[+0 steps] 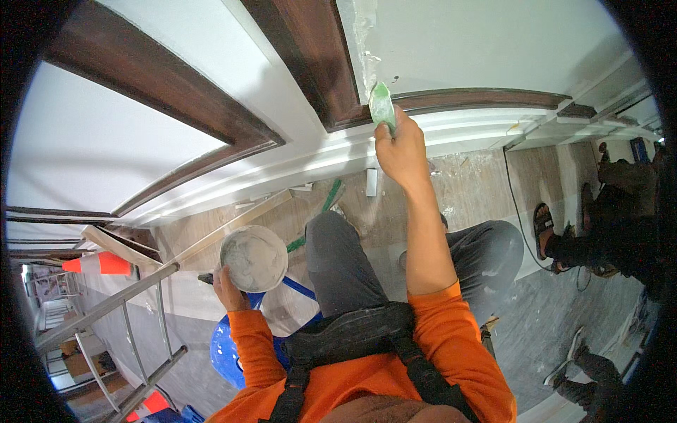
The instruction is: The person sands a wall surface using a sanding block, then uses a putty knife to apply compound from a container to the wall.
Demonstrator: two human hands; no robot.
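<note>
My right hand (402,148) is closed around a pale green putty spreader (381,106), smeared white. The spreader touches or is close to the wall panel (486,53), at the inner corner of a dark brown wood moulding (317,63). A rough white strip of putty (364,42) runs up the panel beside the moulding. Low on my left, my left hand (229,290) grips the side of a round tub (224,248) with greyish-white putty (257,257) inside. A small dark piece (205,279) sticks out beside that hand; I cannot tell what it is.
A metal ladder (127,307) and an orange-and-white cone (99,264) stand at left. Something blue (226,352) is beside my left arm. Offcuts and a green strip (333,194) lie by the wall. A cable (513,204) and other people's feet (544,229) are at right.
</note>
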